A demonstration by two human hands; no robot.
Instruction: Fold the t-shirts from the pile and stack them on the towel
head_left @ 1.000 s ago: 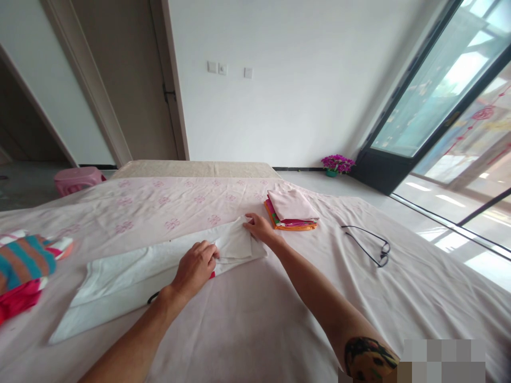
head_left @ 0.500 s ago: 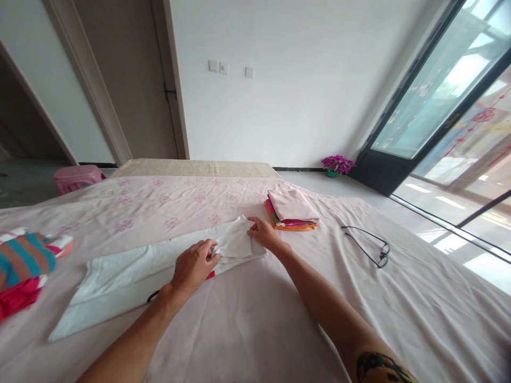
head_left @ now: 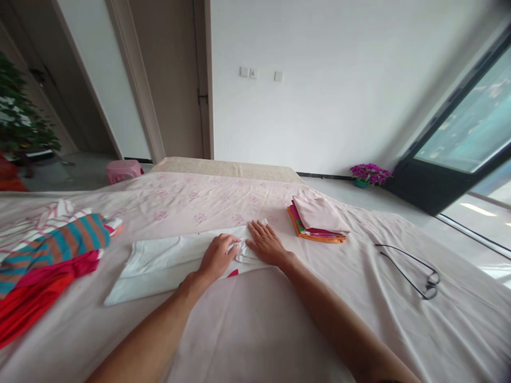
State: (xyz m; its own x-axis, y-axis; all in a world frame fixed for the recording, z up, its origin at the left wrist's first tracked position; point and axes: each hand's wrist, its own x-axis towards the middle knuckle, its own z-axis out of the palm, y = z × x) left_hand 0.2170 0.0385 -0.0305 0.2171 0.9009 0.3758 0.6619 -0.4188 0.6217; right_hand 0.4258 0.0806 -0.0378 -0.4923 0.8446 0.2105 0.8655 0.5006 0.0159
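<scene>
A folded cloth [head_left: 167, 260] lies at the middle of the bed [head_left: 255, 330], with the left hand [head_left: 217, 256] and right hand [head_left: 266, 246] side by side on its right end. A heap of garments [head_left: 48, 255] sits on the bed at the frame's left edge. A stack of folded clothes [head_left: 317, 219] lies right of the hands, a clothes hanger [head_left: 411, 263] further right, and a stool [head_left: 123, 170] and potted flowers [head_left: 369, 174] stand on the floor beyond the bed.

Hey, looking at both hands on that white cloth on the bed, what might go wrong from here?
1. The left hand bunches the long white folded cloth while the right hand lies flat on its end; the fold may crease or skew.
2. The cloth lies on a loose pale pink bedsheet, which may drag along.
3. A red scrap peeks from beneath and may get caught.
</scene>
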